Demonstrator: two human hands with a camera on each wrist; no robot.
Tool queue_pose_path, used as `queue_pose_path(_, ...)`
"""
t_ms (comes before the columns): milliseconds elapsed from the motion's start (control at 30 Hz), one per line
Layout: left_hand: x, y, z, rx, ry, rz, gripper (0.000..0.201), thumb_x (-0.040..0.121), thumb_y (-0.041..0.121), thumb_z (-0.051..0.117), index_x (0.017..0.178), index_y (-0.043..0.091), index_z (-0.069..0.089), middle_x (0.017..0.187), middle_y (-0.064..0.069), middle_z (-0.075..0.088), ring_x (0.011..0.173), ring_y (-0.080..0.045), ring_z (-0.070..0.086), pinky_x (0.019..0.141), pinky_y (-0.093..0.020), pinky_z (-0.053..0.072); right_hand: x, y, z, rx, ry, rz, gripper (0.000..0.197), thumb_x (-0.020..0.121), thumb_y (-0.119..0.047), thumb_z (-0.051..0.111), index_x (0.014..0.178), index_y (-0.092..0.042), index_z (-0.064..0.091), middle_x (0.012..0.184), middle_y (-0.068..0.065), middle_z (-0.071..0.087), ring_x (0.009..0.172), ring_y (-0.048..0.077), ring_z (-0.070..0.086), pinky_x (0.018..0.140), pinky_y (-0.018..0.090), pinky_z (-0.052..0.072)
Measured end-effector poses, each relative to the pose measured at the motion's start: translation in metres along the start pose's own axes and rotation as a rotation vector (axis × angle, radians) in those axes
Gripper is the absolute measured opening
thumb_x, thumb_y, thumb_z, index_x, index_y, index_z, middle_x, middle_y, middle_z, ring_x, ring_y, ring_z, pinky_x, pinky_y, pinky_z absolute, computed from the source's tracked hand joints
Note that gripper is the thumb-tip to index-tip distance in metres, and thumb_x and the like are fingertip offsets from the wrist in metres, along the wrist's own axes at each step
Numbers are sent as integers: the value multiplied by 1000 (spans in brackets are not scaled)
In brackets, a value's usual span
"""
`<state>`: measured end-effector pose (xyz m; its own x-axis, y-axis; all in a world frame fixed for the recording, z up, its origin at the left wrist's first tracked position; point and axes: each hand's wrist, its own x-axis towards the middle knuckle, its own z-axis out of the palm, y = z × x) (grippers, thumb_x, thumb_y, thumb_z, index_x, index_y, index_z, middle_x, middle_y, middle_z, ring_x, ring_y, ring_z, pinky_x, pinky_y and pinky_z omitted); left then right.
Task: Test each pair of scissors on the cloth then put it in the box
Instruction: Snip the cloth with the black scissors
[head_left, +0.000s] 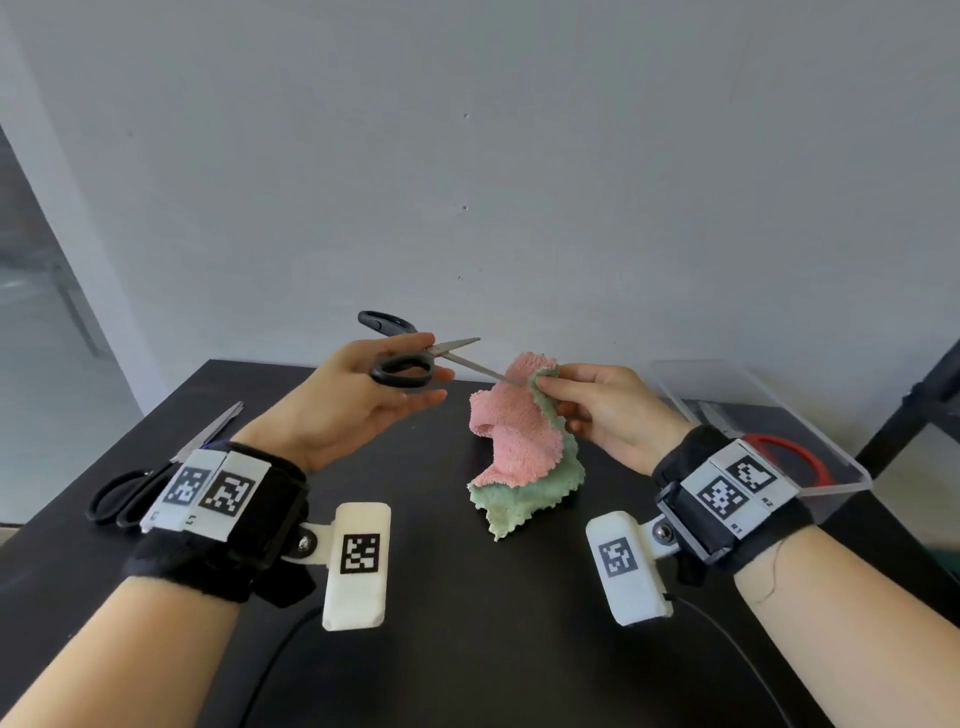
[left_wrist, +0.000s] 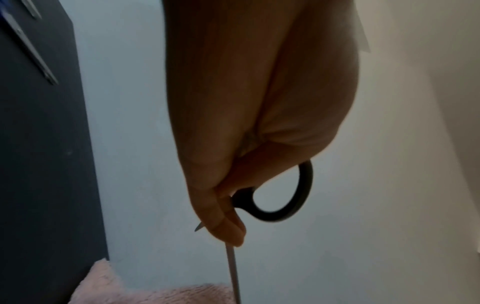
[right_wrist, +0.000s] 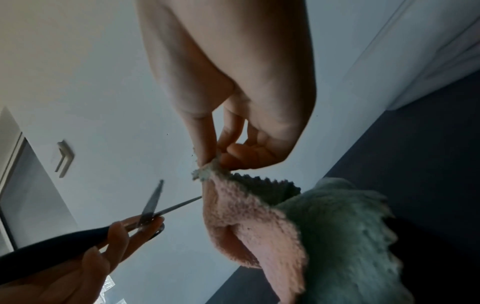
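My left hand (head_left: 395, 384) holds black-handled scissors (head_left: 402, 370) through the handle loops, blades spread apart. One blade tip reaches the top edge of the cloth; the other blade (head_left: 457, 344) points up and right. In the left wrist view one handle loop of the scissors (left_wrist: 283, 195) shows below my curled fingers. The pink and green cloth (head_left: 519, 441) is lifted from the table by my right hand (head_left: 566, 395), which pinches its upper corner. In the right wrist view the cloth (right_wrist: 259, 216) hangs from my fingertips (right_wrist: 207, 158) and the open blades (right_wrist: 155, 203) sit just left of it.
Another pair of black-handled scissors (head_left: 156, 467) lies on the dark table (head_left: 467, 623) at the left. A clear plastic box (head_left: 753, 415) stands at the right, holding red-handled scissors (head_left: 795, 457). A grey wall lies behind the table's far edge.
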<state>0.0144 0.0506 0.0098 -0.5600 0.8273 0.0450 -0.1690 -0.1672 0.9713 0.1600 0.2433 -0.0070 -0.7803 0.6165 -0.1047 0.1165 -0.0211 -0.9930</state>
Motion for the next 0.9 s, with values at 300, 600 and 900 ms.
queue_pose_path(300, -6, -3, -8, -429, -78, -48, 84, 33, -2, 69, 115, -17, 56, 110, -28, 62, 111, -39, 62, 92, -50, 50, -3, -1, 0, -37, 12, -13, 15, 87, -12, 66, 100, -7, 70, 82, -2, 65, 63, 5, 53, 60, 19, 42)
queue_pose_path(600, 6, -9, 6, -124, 125, -20, 22, 91, 17, 58, 109, 9, 68, 104, -16, 72, 84, -18, 72, 75, -25, 55, 6, -2, 2, -76, -42, -84, 16, 90, -16, 62, 101, -9, 71, 81, -2, 66, 67, 8, 54, 59, 20, 41)
queue_pose_path(900, 18, -22, 12, -18, 225, 20, 20, 82, 5, 70, 93, 11, 54, 80, -12, 73, 72, -20, 71, 69, -26, 58, 10, -1, -4, -73, -213, -142, 17, 94, -15, 53, 96, -10, 69, 89, 0, 69, 80, 10, 63, 71, 20, 51)
